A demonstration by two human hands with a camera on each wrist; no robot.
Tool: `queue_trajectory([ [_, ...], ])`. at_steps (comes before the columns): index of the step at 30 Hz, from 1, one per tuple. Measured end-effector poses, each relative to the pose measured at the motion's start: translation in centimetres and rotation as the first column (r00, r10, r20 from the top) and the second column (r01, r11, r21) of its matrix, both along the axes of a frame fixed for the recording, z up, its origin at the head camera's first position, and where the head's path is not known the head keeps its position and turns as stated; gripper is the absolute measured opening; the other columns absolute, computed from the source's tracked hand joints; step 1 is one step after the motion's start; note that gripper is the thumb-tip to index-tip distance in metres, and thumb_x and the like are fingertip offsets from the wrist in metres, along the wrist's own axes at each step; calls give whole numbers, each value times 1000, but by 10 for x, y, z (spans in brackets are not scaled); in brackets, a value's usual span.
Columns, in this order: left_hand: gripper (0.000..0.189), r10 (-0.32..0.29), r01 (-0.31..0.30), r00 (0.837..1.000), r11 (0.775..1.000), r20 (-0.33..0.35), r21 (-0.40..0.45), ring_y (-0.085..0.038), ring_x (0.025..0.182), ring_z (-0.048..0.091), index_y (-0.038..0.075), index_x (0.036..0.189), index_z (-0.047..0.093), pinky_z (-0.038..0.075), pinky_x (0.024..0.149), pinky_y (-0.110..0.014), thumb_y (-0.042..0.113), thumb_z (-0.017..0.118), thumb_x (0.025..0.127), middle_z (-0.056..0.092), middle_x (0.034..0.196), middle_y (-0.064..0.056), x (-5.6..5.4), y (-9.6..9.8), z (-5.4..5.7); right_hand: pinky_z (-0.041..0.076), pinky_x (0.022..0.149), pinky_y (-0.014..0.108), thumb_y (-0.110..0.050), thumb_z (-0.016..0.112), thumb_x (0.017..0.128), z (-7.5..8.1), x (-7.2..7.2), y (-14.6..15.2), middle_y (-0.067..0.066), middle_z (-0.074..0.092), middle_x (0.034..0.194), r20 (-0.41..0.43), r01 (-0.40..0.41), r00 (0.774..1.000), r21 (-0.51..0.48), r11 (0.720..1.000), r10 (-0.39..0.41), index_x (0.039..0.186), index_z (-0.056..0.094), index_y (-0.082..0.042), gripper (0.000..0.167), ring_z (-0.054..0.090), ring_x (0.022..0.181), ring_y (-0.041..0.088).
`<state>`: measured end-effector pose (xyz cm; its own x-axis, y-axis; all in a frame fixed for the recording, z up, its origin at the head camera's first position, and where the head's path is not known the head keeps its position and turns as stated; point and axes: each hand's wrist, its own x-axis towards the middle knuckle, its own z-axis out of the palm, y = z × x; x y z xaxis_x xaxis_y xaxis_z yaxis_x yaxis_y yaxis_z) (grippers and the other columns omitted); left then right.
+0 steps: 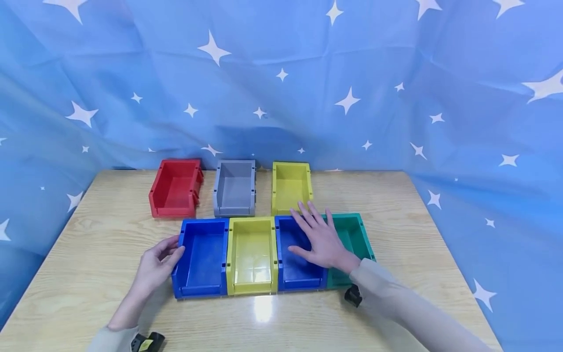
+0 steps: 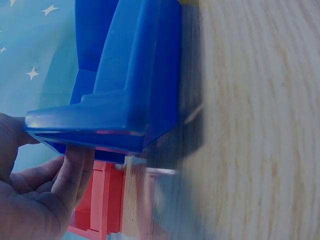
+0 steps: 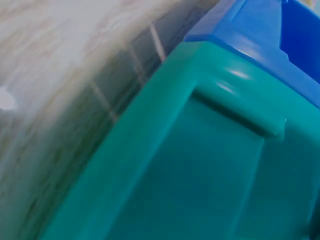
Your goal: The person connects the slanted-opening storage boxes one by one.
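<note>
In the head view a front row holds a blue bin (image 1: 203,256), a yellow bin (image 1: 252,234), a second blue bin (image 1: 303,283) and a green bin (image 1: 352,232), side by side. My left hand (image 1: 156,266) pinches the left wall of the first blue bin, thumb on the near side. Up close, the left wrist view has the fingers (image 2: 70,175) against that blue bin (image 2: 150,75). Fingers spread, my right hand (image 1: 321,239) lies over the second blue bin and part of the green one; whether it touches them I cannot tell. The right wrist view shows the green bin (image 3: 200,165), not the hand.
Behind the row stand a red bin (image 1: 176,188), a grey bin (image 1: 235,188) and another yellow bin (image 1: 292,188). They are on the wooden table (image 1: 70,274), close to a blue star-patterned cloth (image 1: 281,98) hung around it. Black wrist devices sit at both sleeves.
</note>
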<state>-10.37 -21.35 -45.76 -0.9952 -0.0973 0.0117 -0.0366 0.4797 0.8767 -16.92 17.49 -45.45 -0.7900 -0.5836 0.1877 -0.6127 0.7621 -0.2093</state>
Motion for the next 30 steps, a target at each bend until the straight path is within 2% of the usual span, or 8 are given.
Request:
queue_trajectory([
  [4,38,-4,4,1000,1000,26,-16,6,86,52,-12,124,52,43,74,-4,10,57,93,60,111,-27,1,-1,-1,7,101,71,-61,49,86,1,1,0,9,13,156,-7,-7,1000,19,1000,8,149,24,-14,83,8,141,34],
  [9,36,-5,5,1000,1000,-3,-9,7,84,52,-12,122,53,44,73,-5,9,57,93,61,110,-27,1,-1,-2,7,102,70,-54,52,88,4,-1,1,9,14,156,10,-23,1000,14,1000,23,150,24,-14,79,12,141,34],
  [13,34,1,-1,1000,1000,-19,1,6,83,53,-13,120,55,45,71,-6,5,58,91,62,106,-28,0,2,-3,2,103,69,-51,46,93,9,-3,4,11,14,155,107,-13,994,-38,999,17,149,25,-10,72,11,141,32],
  [15,34,2,-2,1000,1000,-13,-8,-1,86,57,-12,120,55,45,72,-6,6,58,92,62,106,-27,0,3,-3,3,105,67,-48,43,96,15,-7,5,14,15,155,186,23,982,-87,996,-6,148,26,-8,68,12,141,34],
  [20,36,-1,1,1000,1000,15,-22,-28,97,60,-11,123,54,43,73,-6,9,57,93,62,110,-27,-1,3,-3,15,108,60,-38,47,98,36,-22,6,21,23,151,381,179,921,-229,957,-81,145,30,-2,62,18,139,37],
  [23,38,-4,5,999,1000,33,-18,-34,101,59,-11,125,52,44,74,-6,11,56,94,60,113,-28,-1,2,-2,25,107,55,-34,50,97,44,-32,5,21,31,147,442,267,888,-265,927,-130,143,32,-1,60,27,135,37],
  [26,39,-6,7,999,1000,51,-17,-36,103,58,-10,126,51,47,78,-11,13,56,95,59,115,-28,-1,1,0,33,103,53,-29,54,96,45,-42,5,21,38,142,439,307,885,-296,905,-157,141,36,0,57,37,128,38],
  [30,41,-12,14,998,1000,63,-21,-36,105,58,-10,127,50,49,80,-16,15,55,96,58,116,-28,0,0,1,38,98,53,-21,55,95,41,-56,6,23,41,139,429,339,887,-353,872,-171,139,38,4,53,42,122,40],
])
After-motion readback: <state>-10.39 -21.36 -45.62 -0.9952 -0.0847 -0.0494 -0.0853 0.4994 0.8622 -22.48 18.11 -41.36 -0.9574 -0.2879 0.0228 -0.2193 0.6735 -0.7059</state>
